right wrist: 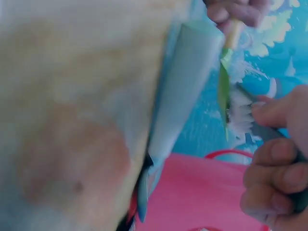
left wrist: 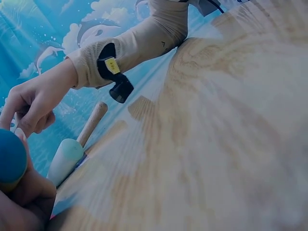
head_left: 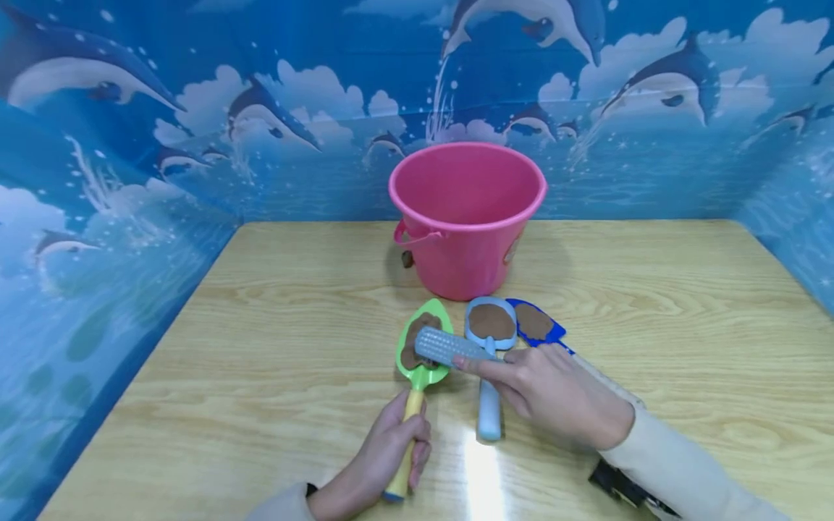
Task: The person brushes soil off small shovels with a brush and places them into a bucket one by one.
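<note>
My left hand (head_left: pixel 381 449) grips the yellow handle of a green toy shovel (head_left: pixel 422 378), its blade pointing away and bearing a brown, mud-like patch. In my right hand (head_left: pixel 560 394) is a grey-blue scrub brush (head_left: pixel 449 346), the index finger stretched along its back. Over the brown patch the brush head lies across the blade; its white bristles (right wrist: pixel 240 113) meet the blade in the right wrist view. Beside it on the table lies a light blue shovel (head_left: pixel 489 416) with a brown patch. Partly hidden by my right hand is a dark blue shovel (head_left: pixel 555 334), also brown-patched.
A pink bucket (head_left: pixel 462 264) stands behind the shovels, its handle hanging at the left. The wooden table (head_left: pixel 260 347) meets a dolphin-print backdrop (head_left: pixel 293 166) at the back and sides. A dark wrist camera (head_left: pixel 615 483) sits under the right sleeve.
</note>
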{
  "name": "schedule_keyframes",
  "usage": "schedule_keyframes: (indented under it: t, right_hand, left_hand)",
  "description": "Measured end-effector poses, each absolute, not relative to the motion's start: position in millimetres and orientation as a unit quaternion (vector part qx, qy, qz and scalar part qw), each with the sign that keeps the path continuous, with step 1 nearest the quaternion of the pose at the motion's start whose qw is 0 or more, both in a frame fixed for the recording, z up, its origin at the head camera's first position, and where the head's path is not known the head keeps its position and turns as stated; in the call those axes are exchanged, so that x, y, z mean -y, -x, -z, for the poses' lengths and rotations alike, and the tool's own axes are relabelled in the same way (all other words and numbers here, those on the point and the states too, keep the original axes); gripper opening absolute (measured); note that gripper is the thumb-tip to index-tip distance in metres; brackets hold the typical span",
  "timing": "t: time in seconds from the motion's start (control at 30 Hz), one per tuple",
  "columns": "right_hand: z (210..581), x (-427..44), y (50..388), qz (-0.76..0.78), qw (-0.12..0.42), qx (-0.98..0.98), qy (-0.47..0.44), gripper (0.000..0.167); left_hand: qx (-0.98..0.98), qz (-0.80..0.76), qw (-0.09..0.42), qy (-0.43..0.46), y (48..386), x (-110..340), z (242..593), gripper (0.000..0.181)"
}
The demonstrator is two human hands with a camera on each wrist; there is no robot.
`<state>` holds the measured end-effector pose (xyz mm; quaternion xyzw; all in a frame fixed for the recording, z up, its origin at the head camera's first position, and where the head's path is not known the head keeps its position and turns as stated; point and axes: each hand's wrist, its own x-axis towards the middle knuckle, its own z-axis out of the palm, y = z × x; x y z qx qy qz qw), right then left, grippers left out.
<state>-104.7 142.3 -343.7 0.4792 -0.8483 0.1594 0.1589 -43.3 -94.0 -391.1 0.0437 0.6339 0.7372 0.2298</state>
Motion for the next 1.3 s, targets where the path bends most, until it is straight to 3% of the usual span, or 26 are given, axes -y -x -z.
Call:
schedule_keyframes:
  t: [0.27, 0.6, 0.87, 0.97, 1.1, 1.3]
  right_hand:
    - [341, -142, 107, -0.129, 0.162, 0.871, -0.446, 0.06]
    - [344, -144, 109, -0.113, 0.197, 0.864, -0.45, 0.063]
    - [343, -146, 111, -0.095, 0.214, 0.861, -0.452, 0.054]
    - [341, -148, 112, -0.101, 0.236, 0.86, -0.442, 0.038]
    - [336, -151, 114, -0.154, 0.264, 0.85, -0.43, 0.047]
    - [340, -140, 107, -0.2, 0.193, 0.824, -0.494, 0.039]
  left_hand:
    - [-0.633, -0.743, 0.216, -0.043, 41, 94, 391, 0.011]
    - [-0.636, -0.738, 0.221, -0.05, 43, 95, 392, 0.01]
    - [-0.632, -0.742, 0.22, -0.041, 48, 93, 391, 0.01]
    - [-0.633, -0.74, 0.226, -0.035, 47, 93, 390, 0.011]
    - [-0.637, -0.736, 0.228, -0.031, 46, 94, 390, 0.013]
    - [-0.645, -0.729, 0.225, -0.034, 44, 94, 389, 0.013]
